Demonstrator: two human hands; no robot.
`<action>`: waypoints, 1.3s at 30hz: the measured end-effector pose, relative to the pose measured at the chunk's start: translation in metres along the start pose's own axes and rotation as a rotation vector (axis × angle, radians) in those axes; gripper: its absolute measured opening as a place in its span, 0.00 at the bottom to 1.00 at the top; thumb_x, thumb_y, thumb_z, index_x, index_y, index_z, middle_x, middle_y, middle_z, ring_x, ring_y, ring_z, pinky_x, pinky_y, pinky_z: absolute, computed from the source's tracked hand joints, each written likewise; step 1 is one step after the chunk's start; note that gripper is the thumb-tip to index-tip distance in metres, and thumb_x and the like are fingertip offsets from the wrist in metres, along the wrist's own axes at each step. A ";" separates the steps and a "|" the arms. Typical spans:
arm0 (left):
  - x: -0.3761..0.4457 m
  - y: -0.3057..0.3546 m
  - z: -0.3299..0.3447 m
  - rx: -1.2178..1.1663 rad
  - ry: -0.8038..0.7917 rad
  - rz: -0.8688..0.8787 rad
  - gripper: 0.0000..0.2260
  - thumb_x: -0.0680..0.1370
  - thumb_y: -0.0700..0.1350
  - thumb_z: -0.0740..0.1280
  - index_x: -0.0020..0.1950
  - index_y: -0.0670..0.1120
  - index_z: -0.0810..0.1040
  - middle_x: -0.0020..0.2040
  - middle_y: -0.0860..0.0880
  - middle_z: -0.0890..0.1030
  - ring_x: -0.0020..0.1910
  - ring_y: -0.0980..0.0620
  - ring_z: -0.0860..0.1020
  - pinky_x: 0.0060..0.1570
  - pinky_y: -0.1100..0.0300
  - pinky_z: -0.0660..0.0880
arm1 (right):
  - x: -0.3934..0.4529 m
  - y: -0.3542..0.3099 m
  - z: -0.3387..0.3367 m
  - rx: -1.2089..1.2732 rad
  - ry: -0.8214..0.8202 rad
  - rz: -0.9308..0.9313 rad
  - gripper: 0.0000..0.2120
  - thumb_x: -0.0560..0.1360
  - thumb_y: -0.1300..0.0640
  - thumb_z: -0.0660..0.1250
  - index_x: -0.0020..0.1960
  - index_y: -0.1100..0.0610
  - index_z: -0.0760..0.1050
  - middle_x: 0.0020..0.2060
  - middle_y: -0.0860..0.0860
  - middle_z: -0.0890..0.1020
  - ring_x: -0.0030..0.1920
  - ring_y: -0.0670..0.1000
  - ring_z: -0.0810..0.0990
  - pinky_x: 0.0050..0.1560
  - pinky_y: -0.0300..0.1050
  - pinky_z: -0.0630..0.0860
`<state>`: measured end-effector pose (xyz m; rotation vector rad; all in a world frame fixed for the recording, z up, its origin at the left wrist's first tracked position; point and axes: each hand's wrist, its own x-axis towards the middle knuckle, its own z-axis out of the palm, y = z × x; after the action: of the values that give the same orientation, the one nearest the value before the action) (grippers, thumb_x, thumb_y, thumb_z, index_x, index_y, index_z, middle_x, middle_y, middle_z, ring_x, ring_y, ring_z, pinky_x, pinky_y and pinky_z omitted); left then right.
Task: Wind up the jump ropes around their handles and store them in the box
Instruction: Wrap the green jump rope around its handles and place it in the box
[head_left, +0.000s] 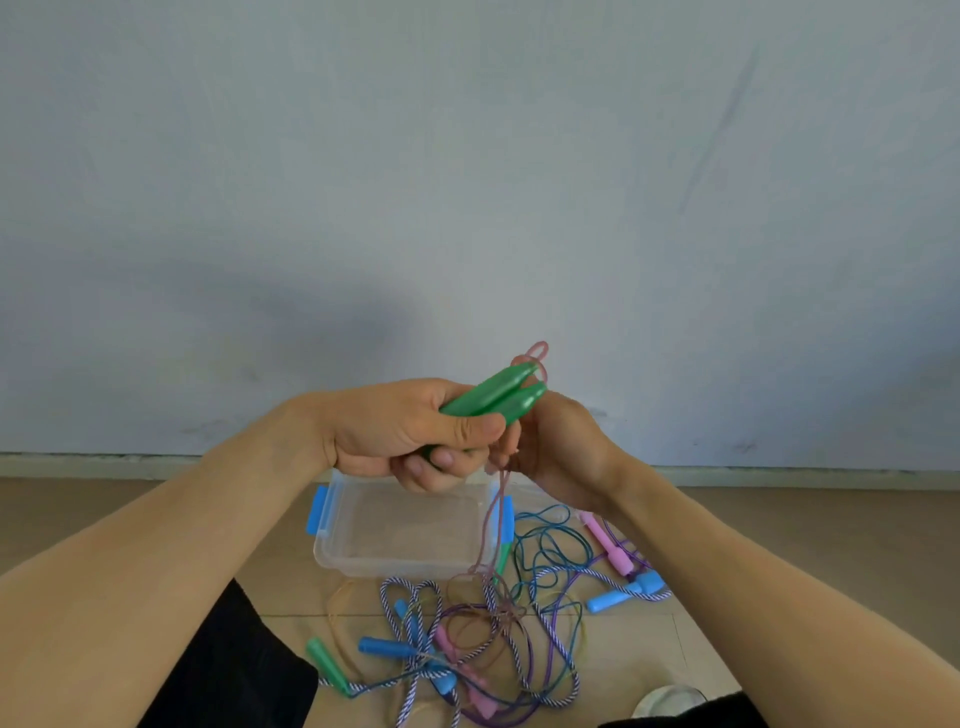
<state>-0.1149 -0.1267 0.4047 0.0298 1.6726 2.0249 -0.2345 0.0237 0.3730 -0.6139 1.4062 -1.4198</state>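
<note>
— Holding the two green handles (493, 399) side by side like that, is the left hand (410, 431) doing all the gripping?

— Yes, it is closed around their lower halves, tapered tips pointing up and to the right, raised well above the floor (130, 519). The right hand (558, 449) sits just beside the tips, fingers curled; it seems to pinch the pinkish cord (491, 525), though I cannot tell for sure.

— How would that cord behave?

— Thin, limp and light, I judge. It loops out above the tips, then hangs slack past the hands, in front of the clear plastic box (405, 525) (blue latches on its short ends, nothing inside). The hard, smooth plastic handles are the place to hold; the cord wants steady tension or each turn may slip off.

— And the rest?

— A tangled pile of ropes (483, 639) lies on the floor at the box's near edge, blue (384, 647), pink (610, 545) and green handles among striped, purple and teal cords. The hanging cord runs down into that tangle, so it could snag.
</note>
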 end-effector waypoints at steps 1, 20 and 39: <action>-0.001 0.000 -0.001 -0.032 -0.001 -0.002 0.12 0.80 0.51 0.62 0.56 0.43 0.73 0.30 0.51 0.64 0.24 0.57 0.60 0.23 0.67 0.56 | 0.000 -0.003 -0.002 0.055 -0.010 -0.007 0.24 0.81 0.45 0.55 0.38 0.58 0.81 0.33 0.55 0.78 0.36 0.54 0.76 0.47 0.51 0.74; 0.004 0.003 0.000 -0.186 0.314 0.030 0.09 0.80 0.52 0.63 0.48 0.47 0.72 0.30 0.51 0.62 0.23 0.57 0.58 0.24 0.64 0.51 | -0.010 -0.021 0.001 -0.770 0.394 -0.377 0.15 0.83 0.58 0.55 0.44 0.55 0.78 0.26 0.47 0.68 0.25 0.45 0.63 0.27 0.36 0.60; 0.052 -0.060 0.030 1.416 0.168 -0.344 0.16 0.81 0.54 0.63 0.64 0.46 0.75 0.59 0.46 0.80 0.58 0.44 0.78 0.50 0.56 0.73 | -0.013 -0.020 -0.001 -1.348 -0.174 0.029 0.11 0.60 0.52 0.82 0.36 0.55 0.84 0.30 0.50 0.84 0.30 0.46 0.79 0.31 0.37 0.72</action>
<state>-0.1279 -0.0719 0.3413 0.0517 2.6124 0.3175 -0.2369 0.0320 0.3957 -1.4690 2.0896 -0.1792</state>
